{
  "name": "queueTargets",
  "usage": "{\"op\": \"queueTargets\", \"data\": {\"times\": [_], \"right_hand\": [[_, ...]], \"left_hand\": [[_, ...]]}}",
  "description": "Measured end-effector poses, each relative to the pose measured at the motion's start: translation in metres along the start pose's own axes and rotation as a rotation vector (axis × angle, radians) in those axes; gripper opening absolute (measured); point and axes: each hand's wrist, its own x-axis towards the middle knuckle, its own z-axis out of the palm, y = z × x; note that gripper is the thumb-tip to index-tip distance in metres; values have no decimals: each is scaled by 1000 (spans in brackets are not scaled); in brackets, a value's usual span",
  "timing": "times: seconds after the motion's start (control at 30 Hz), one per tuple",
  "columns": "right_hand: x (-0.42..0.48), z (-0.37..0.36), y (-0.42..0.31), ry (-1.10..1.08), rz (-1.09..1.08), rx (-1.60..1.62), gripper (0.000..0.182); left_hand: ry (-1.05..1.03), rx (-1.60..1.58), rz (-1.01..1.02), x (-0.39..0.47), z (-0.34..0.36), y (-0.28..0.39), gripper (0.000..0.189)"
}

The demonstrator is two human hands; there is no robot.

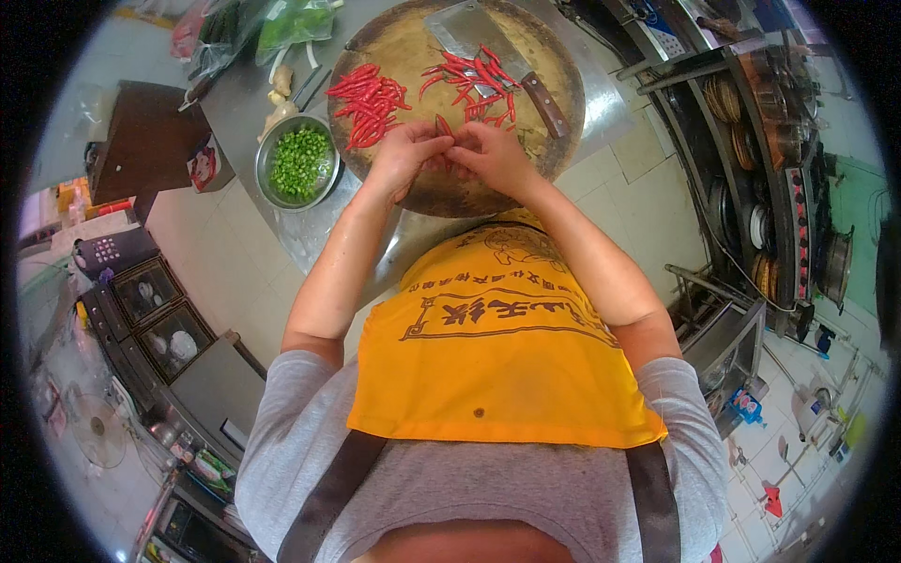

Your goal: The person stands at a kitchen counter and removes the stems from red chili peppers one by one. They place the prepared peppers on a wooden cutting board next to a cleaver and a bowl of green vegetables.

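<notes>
Over the near part of a round wooden chopping block (415,60), my left hand (407,153) and my right hand (494,155) meet at the fingertips. Pinched between them is a red chili pepper (443,125); the fingers cover part of it. Beyond my left hand lies a neat pile of red chilies (369,102). A looser heap of red chilies (486,74) lies past my right hand, partly on the blade of a cleaver (468,28). The cleaver's wooden handle (545,105) points toward the block's right edge.
Left of the block, a metal bowl (261,169) holds chopped green pieces. Ginger (283,81) and a bag of green vegetables (295,28) lie behind it on the steel table (232,105). A metal rack (725,141) with pans stands at right.
</notes>
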Motion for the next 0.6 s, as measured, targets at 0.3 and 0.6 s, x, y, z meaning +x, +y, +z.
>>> {"op": "queueTargets", "data": {"times": [0.3, 0.6], "right_hand": [[-9, -19, -12, -121, 42, -207, 18], [-16, -17, -24, 65, -141, -314, 16]], "left_hand": [[198, 1023, 972, -15, 6, 20, 13], [-55, 765, 357, -26, 18, 13, 17]]}}
